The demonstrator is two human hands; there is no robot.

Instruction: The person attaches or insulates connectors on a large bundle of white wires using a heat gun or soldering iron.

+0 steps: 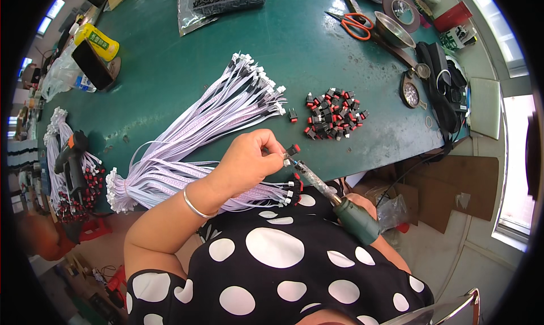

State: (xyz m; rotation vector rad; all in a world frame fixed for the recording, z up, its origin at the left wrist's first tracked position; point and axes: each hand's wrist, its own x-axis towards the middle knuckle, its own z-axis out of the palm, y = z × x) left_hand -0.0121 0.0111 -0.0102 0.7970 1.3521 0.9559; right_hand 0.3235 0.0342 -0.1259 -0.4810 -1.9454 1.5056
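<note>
My left hand is in a pinch at the front edge of the table, fingertips closed on a small black-and-red rocker switch. A white bit shows just below its body; how the two join is too small to tell. My right hand is wrapped around a green-bodied tool with a long silvery barrel, resembling a soldering iron or glue gun. The barrel's tip is close beside the switch; whether they touch is unclear. Under my left forearm lies a bundle of white-and-lilac cables, with red-and-black switches at some right-hand ends.
A pile of loose rocker switches lies beyond my hands. More cables fan out behind. Orange-handled scissors, a metal bowl and tape roll sit far right. At left are a phone and a glue gun.
</note>
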